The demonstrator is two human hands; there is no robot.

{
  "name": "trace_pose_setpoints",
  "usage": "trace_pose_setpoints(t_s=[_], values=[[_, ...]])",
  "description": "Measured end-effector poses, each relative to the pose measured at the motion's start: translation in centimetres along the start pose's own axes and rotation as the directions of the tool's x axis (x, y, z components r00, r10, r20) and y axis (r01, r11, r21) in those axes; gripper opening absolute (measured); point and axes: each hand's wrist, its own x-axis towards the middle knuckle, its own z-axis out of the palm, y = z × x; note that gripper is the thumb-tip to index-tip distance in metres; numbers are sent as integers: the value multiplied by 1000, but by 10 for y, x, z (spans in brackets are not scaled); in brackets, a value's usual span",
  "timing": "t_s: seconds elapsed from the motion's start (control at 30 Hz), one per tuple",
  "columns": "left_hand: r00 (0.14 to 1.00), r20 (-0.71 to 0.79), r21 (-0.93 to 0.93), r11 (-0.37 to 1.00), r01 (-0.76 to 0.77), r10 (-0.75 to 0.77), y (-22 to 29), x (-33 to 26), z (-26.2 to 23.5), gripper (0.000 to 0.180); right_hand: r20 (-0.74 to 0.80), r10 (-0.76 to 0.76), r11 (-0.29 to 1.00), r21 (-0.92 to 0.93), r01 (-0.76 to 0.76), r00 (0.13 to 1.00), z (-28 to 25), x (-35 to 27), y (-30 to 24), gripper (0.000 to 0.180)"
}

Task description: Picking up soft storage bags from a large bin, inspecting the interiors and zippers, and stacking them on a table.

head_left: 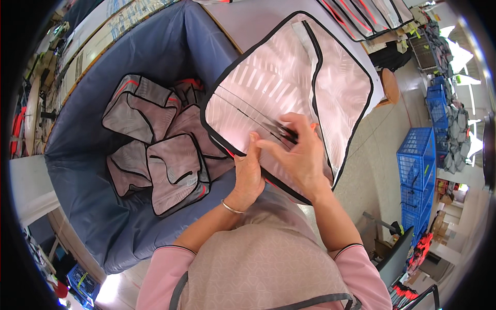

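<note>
A pinkish-grey fabric panel (258, 82) with black-bound edges and a zipper-like strip (314, 62) is spread in front of me. My left hand (248, 173) grips its near edge, thumb on top and fingers hidden beneath. Over the panel's lower middle, my right hand (305, 155) is closed around a small dark tool that looks like thread snips (289, 135). The tool is partly covered by the fingers and somewhat blurred. A dark line crosses the fabric beside it.
To the left, a blue fabric-lined bin (88, 206) holds several similar bound pieces (175, 170). Under the panel lies a pale tabletop (232, 15). More striped pieces (361, 18) sit at the far right, near a round stool (390, 87). Blue crates (416, 160) stand on the floor.
</note>
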Motion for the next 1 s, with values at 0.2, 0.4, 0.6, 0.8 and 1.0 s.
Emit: trace_pose_setpoints(t_s=[0.2, 0.4, 0.6, 0.8, 1.0], values=[[1000, 26, -19, 1000, -10, 10, 12, 2, 2, 47, -75, 11, 998, -64, -15, 997, -6, 11, 38, 25], [999, 33, -37, 999, 23, -21, 17, 6, -4, 52, -39, -46, 999, -4, 46, 998, -21, 9, 24, 19], [997, 67, -55, 997, 53, -49, 20, 5, 0, 54, 156, -326, 920, -174, 351, 932, -22, 22, 23, 23], [998, 27, -65, 996, 59, -57, 21, 6, 1, 54, 255, -449, 826, -247, 506, 857, -23, 40, 21, 20], [999, 38, -56, 998, 35, -33, 21, 9, -1, 54, 349, -554, 720, -254, 646, 756, -24, 55, 23, 19]])
